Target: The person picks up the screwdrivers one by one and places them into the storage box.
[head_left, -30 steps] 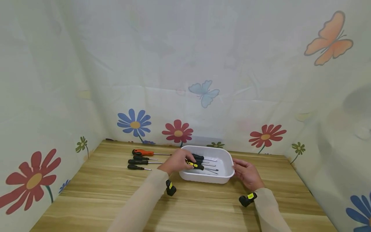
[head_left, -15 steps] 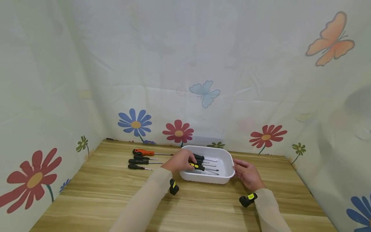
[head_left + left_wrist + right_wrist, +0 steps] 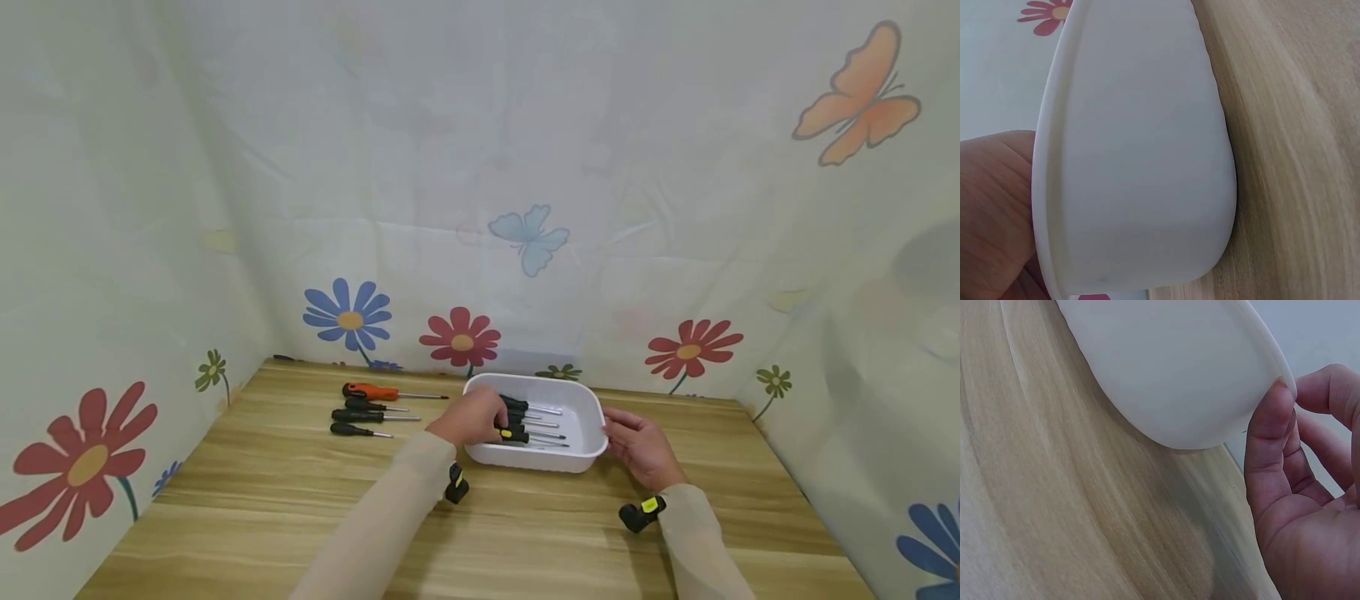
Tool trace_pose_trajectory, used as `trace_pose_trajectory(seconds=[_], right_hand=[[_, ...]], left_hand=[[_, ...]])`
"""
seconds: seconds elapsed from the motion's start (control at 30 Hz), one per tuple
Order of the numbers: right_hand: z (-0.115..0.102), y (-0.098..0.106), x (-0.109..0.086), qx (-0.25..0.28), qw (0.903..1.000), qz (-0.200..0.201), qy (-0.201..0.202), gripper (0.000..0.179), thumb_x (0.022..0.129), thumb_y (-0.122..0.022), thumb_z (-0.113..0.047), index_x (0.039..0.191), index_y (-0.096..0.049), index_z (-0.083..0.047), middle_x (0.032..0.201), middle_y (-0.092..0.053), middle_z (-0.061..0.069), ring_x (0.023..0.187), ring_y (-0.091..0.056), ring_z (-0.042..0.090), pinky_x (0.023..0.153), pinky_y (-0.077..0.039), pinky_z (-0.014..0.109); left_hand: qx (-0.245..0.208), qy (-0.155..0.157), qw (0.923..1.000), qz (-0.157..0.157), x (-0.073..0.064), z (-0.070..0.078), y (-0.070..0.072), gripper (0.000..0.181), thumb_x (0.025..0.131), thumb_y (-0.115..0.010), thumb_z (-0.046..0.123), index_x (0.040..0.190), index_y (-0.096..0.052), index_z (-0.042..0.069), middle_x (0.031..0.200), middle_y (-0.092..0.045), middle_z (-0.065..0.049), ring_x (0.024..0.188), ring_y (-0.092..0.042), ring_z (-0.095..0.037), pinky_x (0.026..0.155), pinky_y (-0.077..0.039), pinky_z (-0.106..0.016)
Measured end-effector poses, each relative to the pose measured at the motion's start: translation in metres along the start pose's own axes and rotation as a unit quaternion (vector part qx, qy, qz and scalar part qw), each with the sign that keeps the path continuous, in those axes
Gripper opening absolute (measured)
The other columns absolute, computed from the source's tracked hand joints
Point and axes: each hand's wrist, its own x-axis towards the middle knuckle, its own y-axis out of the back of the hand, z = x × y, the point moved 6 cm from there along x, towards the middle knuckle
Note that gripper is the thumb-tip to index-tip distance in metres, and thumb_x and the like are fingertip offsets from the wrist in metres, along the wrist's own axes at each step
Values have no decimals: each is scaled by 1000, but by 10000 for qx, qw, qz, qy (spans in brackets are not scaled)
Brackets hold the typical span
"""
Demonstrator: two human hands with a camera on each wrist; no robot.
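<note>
A white plastic bin [image 3: 536, 459] stands on the wooden table with several screwdrivers lying side by side in it, shafts to the right. My left hand [image 3: 474, 417] reaches over its left end and holds a black-and-yellow screwdriver [image 3: 514, 435] by the handle, low among the others. The fingers partly cover that handle. In the left wrist view the bin's wall hides most of the left hand [image 3: 991, 212]. My right hand [image 3: 643, 450] pinches the rim at the right end, its thumb against the outer wall in the right wrist view.
Left of the bin, an orange-and-black screwdriver [image 3: 372, 392] and several smaller black screwdrivers [image 3: 360, 416] lie on the table [image 3: 247, 500], shafts to the right. Behind the table hangs a pale cloth [image 3: 375, 167] printed with flowers and butterflies.
My left hand has moved a little to the right, and the black-and-yellow screwdriver has shifted right and lower in the bin. The right hand stays on the rim.
</note>
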Motion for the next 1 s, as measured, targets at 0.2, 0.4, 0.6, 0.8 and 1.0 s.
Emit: trace_pose_trajectory(seconds=[0.2,0.4,0.6,0.8,1.0], right_hand=[[0,1,2,-20,10000,-31,-14,49,99,-68,-11,145,-55,-1,111,-75,-6,87,-70,11,82,-61,25],[2,1,2,-47,10000,-53,-9,49,99,-67,-9,145,-54,0,108,-76,-7,86,-70,10,81,-61,24],[1,0,1,-58,10000,-45,16,49,99,-67,-9,145,-54,0,111,-75,-5,86,-70,10,81,-61,24],[0,0,1,-112,9999,-17,-16,50,99,-69,-11,146,-54,-1,117,-75,-2,88,-70,11,83,-61,25],[1,0,1,-52,10000,-19,-14,49,99,-68,-10,145,-54,0,118,-75,1,89,-71,13,82,-61,26]], left_hand=[[157,133,9998,-49,-1,3,0,7,82,-87,13,83,-80,13,81,-68,6,79,-57,-10,82,-56,-30],[346,180,9992,-59,-1,4,0,9,81,-85,7,81,-80,14,81,-70,6,77,-57,-9,78,-57,-29],[535,232,9982,-119,0,6,-1,10,82,-84,6,82,-79,14,81,-70,6,75,-57,-8,78,-57,-29],[476,294,9983,-182,0,6,1,9,81,-85,7,83,-79,14,80,-69,6,75,-57,-9,79,-57,-29],[449,139,9988,-122,0,4,1,9,81,-86,9,83,-79,13,80,-70,6,76,-57,-9,80,-57,-29]])
